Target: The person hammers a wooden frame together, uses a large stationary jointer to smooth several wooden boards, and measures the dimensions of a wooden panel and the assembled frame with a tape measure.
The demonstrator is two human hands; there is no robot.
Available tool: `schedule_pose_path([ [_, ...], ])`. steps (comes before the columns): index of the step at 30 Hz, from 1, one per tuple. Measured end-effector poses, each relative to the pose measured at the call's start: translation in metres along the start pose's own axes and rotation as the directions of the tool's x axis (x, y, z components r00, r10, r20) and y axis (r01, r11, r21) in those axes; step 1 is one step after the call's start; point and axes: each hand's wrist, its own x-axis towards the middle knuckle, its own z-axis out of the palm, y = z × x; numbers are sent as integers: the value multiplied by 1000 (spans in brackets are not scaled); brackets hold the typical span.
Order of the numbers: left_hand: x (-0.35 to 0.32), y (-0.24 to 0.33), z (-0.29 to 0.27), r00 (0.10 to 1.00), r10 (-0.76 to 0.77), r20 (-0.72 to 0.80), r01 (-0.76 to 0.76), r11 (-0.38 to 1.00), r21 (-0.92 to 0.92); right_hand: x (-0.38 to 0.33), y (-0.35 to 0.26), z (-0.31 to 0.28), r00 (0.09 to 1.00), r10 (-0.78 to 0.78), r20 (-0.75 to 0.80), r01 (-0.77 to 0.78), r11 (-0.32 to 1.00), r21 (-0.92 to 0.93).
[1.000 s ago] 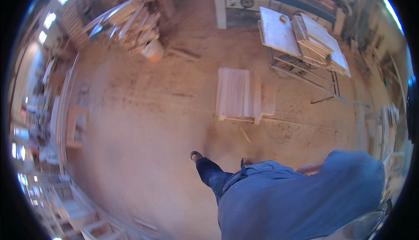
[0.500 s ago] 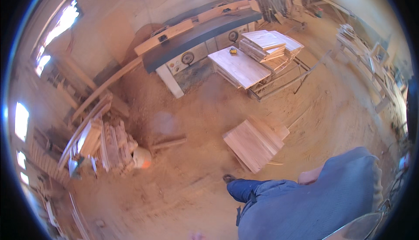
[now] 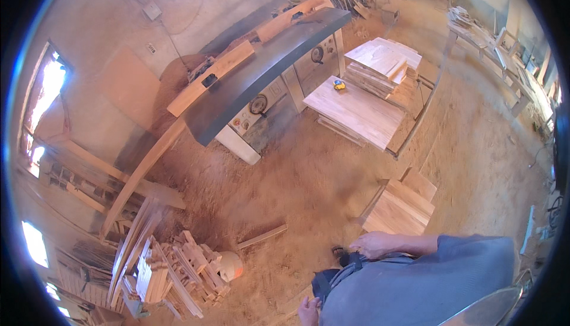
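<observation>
My right hand (image 3: 371, 246) hangs in front of my body, fingers loosely bent and slightly apart, with nothing seen in it. Behind it, a stack of wooden panels (image 3: 399, 208) lies on the sawdust-covered floor; the hand looks close to its near edge, but I cannot tell whether they touch. Low at the bottom edge, my left hand (image 3: 309, 311) is partly cut off, its fingers loosely apart and seemingly without a load. Farther off, more panels (image 3: 356, 112) are piled on a low metal-framed stand (image 3: 418, 118), with a yellow tape measure (image 3: 339, 84) on top.
A long woodworking machine (image 3: 267, 71) with a dark bed and handwheels stands along the wall. Offcuts (image 3: 172, 269) are heaped at lower left beside a whitish bucket (image 3: 230, 265). A loose wooden strip (image 3: 262, 237) lies on the floor. A workbench (image 3: 487, 50) holding wood runs along the right.
My view has turned and come closer to the machine and the panel stacks. My right arm has come forward into sight, and more of my left hand shows at the bottom.
</observation>
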Motion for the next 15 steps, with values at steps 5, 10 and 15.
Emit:
schedule_pose_path([
  [5,88,71,-50,1000,14,-4,-14,982,-187,95,7,-19,993,100,70,-102,994,27],
  [10,246,159,-99,998,51,-20,-53,992,-113,195,22,-93,967,255,-11,-255,967,20],
  [15,342,346,-131,971,238,-13,-225,934,278,294,8,-216,962,270,-26,-268,929,-257],
])
